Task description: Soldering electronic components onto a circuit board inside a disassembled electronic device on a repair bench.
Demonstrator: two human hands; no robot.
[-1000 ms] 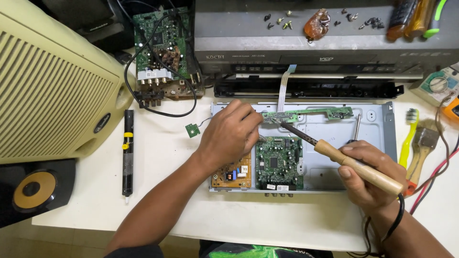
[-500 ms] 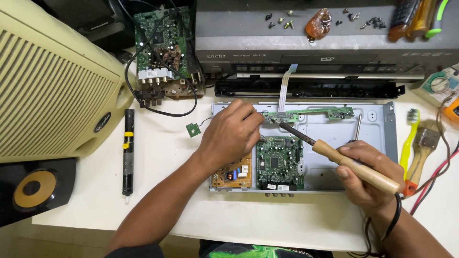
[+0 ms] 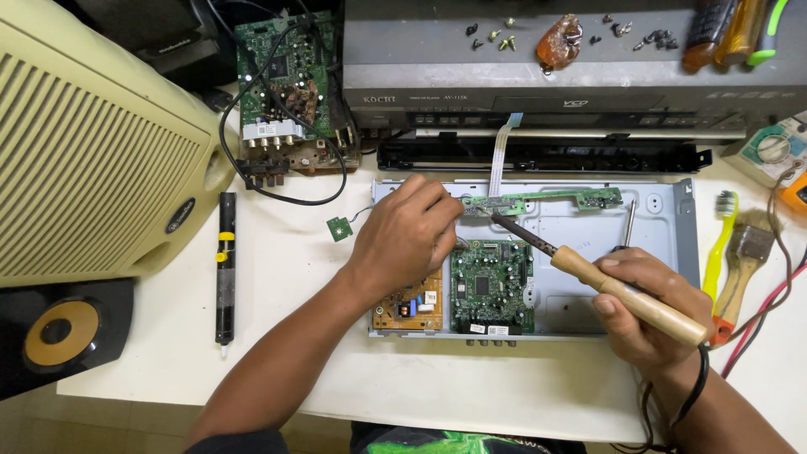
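The left hand (image 3: 408, 231) hides the narrow green board's (image 3: 546, 201) left end.

Right hand (image 3: 647, 307) holds soldering iron (image 3: 588, 273) at narrow board (image 3: 546, 202).

Metal chassis tray (image 3: 664, 252) at centre of desk (image 3: 286, 336). In it: main circuit board (image 3: 492, 286) at 6 o'clock, power board (image 3: 409, 307) just beside it at 9 o'clock, narrow strip board (image 3: 546, 200) along the 12 o'clock edge. Left hand (image 3: 408, 235) rests on the strip board's 9 o'clock end. Right hand (image 3: 643, 315) at 4 o'clock holds soldering iron (image 3: 605, 282), tip touching the strip board. Desoldering pump (image 3: 224, 269) lies at 9 o'clock, well apart; speaker cabinet (image 3: 92, 160) beyond it. Toothbrush (image 3: 719, 244) and paintbrush (image 3: 744, 261) at 3 o'clock. Player unit (image 3: 546, 84) behind, at 12 o'clock.
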